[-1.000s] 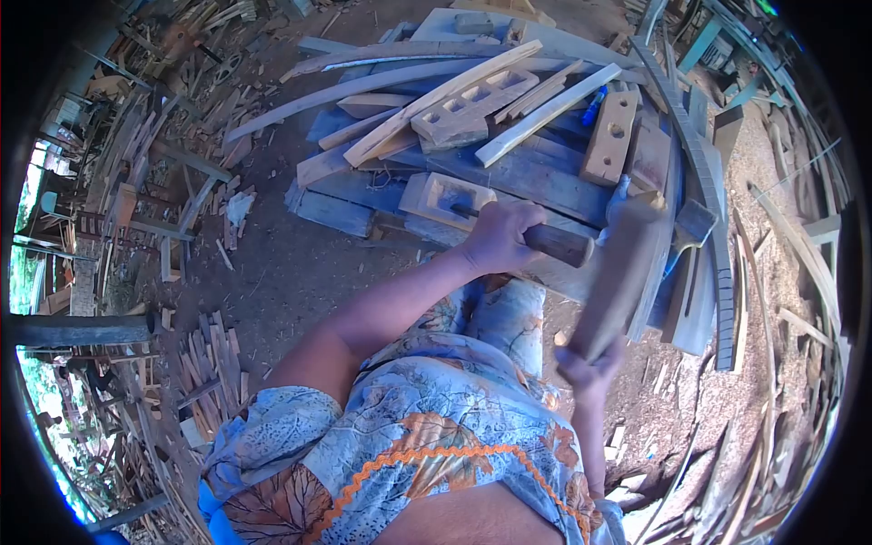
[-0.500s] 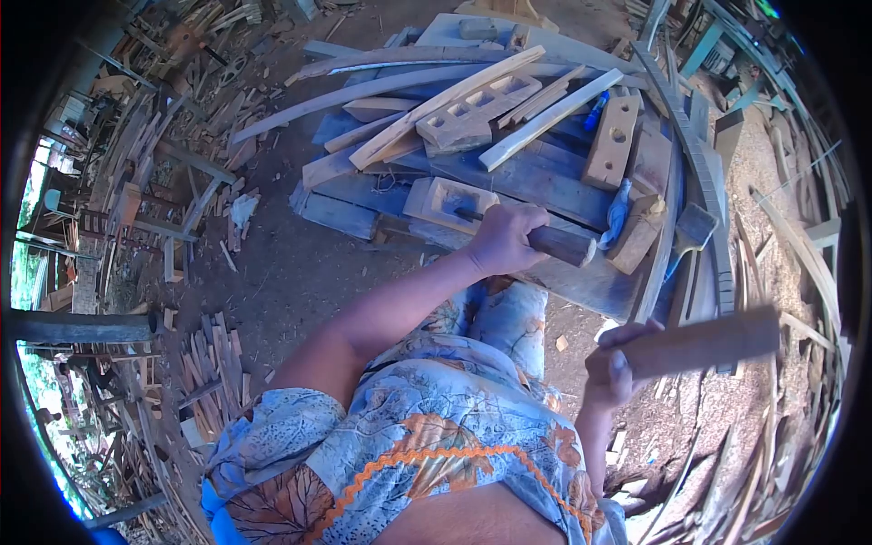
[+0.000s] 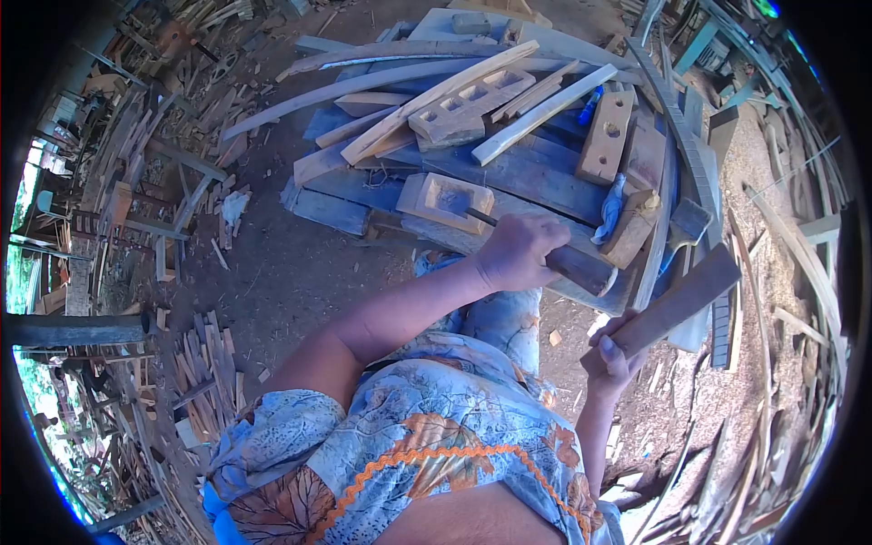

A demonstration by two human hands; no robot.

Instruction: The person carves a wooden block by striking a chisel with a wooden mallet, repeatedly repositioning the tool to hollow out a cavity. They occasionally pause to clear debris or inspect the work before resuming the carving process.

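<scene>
My left hand [image 3: 525, 251] is closed round a chisel, whose thick wooden handle [image 3: 586, 271] sticks out to the right of my fist. Its dark blade points left, with the tip at the right end of a rectangular hollow in a wooden block [image 3: 423, 216]. That block lies at the near edge of a low plank bench [image 3: 536, 182]. Lower right, my right hand [image 3: 614, 356] grips a flat wooden club [image 3: 683, 305]. The club slants up to the right, its far end apart from the chisel handle.
On the bench lie a block with several square holes [image 3: 470, 109], a drilled block [image 3: 607, 136], loose wood strips [image 3: 545, 113] and a crumpled blue cloth [image 3: 612, 209]. A dark-headed hammer [image 3: 690, 222] rests at the right. Scrap wood [image 3: 211, 359] is piled at the left.
The club has swung from nearly level to a steeper slant, its far end rising leftward. My left hand and the chisel have shifted right, bringing the blade tip toward the hollow's right end.
</scene>
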